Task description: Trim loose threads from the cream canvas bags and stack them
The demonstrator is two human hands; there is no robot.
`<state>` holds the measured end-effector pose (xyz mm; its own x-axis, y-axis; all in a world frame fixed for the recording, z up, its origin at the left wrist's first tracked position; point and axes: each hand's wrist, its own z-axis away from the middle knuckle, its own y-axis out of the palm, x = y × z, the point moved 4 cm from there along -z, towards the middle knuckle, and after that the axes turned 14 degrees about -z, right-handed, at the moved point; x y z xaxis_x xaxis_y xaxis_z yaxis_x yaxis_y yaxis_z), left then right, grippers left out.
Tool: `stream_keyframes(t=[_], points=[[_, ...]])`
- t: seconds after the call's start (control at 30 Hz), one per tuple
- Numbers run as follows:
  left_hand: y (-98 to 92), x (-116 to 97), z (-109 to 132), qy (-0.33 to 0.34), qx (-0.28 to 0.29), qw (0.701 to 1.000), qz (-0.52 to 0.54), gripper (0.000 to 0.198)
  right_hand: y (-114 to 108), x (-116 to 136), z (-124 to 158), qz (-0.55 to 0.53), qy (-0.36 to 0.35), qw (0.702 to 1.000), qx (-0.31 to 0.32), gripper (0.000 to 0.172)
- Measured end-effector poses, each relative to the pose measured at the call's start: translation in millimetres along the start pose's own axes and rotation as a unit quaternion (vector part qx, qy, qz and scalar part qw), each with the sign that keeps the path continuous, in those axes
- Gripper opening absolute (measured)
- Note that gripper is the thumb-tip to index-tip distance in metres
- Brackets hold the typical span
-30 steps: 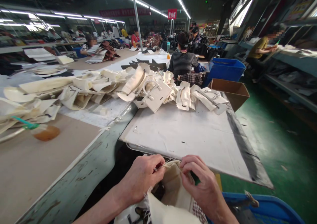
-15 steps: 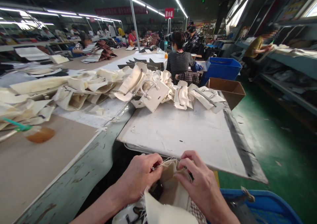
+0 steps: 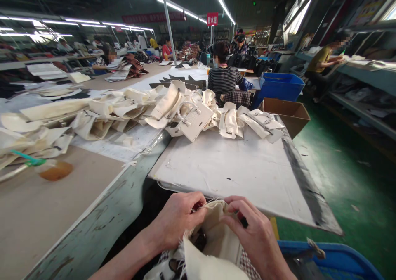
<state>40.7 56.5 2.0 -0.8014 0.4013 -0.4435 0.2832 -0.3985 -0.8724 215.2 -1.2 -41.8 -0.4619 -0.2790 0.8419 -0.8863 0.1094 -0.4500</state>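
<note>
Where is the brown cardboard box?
In the head view, the brown cardboard box is on the right side, beside the far corner of the white work board and just nearer than the blue bin.

Big workshop: green floor [image 3: 340,176], long worktables [image 3: 46,214], tube lights [image 3: 173,4] overhead, red sign [image 3: 212,18], shelving [image 3: 361,110] on the right, blue bin [image 3: 280,86], cardboard box [image 3: 287,115]. Far walls dim, maybe dark-painted.

A heap of cream bags [image 3: 192,115] lies across the worktop [image 3: 235,168] at twelve o'clock, a cardboard box [image 3: 287,115] at two. A cup of amber liquid [image 3: 54,170] stands at ten.
</note>
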Motion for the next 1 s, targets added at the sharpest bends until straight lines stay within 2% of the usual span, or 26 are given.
stream_keyframes(t=[0.2, 0.3, 0.43, 0.53, 0.67, 0.77, 1.0], points=[[1.3, -1.0, -1.1, 0.005, -0.003, 1.0, 0.0, 0.019, 1.3, 14.8, -2.3, 0.166, -0.033, 0.985, 0.036, 0.017], [3.1, 0.9, -0.3, 0.007, -0.008, 1.0, 0.002, 0.018, 6.5, 15.6, -3.7, 0.176, -0.016, 0.984, 0.028, 0.02], [3.5, 3.3, 0.1, 0.004, -0.009, 1.0, 0.008, 0.016, 13.5, 13.5, -5.7, 0.118, 0.018, 0.993, -0.018, 0.012], [1.0, 2.1, -0.5, 0.006, 0.0, 1.0, 0.006, 0.013, 16.9, 11.4, -7.3, 0.039, 0.032, 0.998, -0.045, 0.016], [-3.7, -3.4, -2.0, 0.045, 0.003, 0.999, 0.016, 0.028, 17.2, 8.2, -7.7, -0.071, 0.029, 0.996, -0.039, 0.017], [-4.8, -7.3, -3.3, 0.084, 0.014, 0.996, 0.01, 0.037, 14.5, 7.8, -6.2, -0.1, -0.002, 0.995, -0.024, 0.017], [-5.8, -10.3, -9.3, 0.116, 0.042, 0.992, 0.0, 0.035, 12.0, 3.1, -1.6, -0.156, -0.01, 0.987, -0.045, 0.018]])
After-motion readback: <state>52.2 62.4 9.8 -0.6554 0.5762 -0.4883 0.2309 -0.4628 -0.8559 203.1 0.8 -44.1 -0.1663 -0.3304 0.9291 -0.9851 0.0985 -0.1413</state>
